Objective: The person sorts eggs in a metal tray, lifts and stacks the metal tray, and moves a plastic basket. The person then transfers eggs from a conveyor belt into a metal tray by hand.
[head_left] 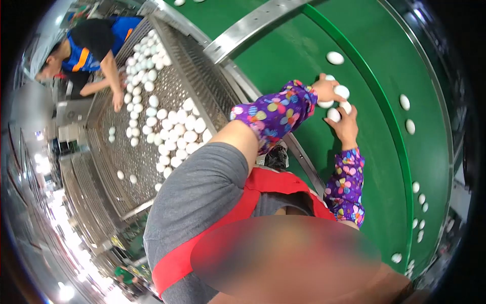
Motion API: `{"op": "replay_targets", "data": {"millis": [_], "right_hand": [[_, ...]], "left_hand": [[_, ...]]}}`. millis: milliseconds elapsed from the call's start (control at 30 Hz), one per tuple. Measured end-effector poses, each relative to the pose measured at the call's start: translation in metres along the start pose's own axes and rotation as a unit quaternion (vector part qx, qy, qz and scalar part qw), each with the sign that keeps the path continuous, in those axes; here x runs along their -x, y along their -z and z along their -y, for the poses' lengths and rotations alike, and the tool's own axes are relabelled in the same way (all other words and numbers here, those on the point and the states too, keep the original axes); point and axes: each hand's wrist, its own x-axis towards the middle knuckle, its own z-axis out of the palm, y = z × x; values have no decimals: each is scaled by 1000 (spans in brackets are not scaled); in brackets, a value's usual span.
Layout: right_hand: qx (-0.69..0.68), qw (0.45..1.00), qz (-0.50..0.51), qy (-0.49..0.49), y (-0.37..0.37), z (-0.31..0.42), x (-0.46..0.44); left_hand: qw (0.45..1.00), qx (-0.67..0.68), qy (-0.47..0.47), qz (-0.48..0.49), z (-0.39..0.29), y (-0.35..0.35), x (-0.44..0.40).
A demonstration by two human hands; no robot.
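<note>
My left hand, in a purple floral sleeve, reaches over the green conveyor belt. Its fingers curl round white eggs, one egg showing at the fingertips and others partly hidden beneath. Close by, my right hand has its thumb and fingers bent round another egg, with one more at its fingertips. The two hands almost meet over this small cluster. A single egg lies on the belt just beyond them.
A green divider curves along the belt; several eggs, including one egg, lie beyond it. A metal bracket crosses above. At left, a perforated metal tray holds many eggs, where a person in blue reaches in.
</note>
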Motion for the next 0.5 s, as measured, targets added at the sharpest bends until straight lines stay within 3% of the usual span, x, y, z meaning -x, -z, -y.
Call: {"op": "replay_targets", "data": {"millis": [67, 200, 267, 333, 400, 500], "right_hand": [[-9, 1000, 1, 2, -4, -8, 0], [-10, 993, 18, -114, -13, -31, -6], [-137, 983, 51, -113, -16, -50, -20], [-348, 927, 11, -137, -19, -24, -25], [-383, 920, 43, -70, -9, 29, -38], [-389, 912, 127, 36, 30, 157, -38]], "left_hand": [[987, 158, 30, 22, -1, 26, 49], [969, 241, -4, 57, 13, 98, 165], [953, 300, 18, 27, 27, 141, 230], [944, 317, 29, -81, 47, 169, 293], [928, 330, 77, -157, 49, 199, 360], [849, 373, 151, -343, 93, 211, 449]]}}
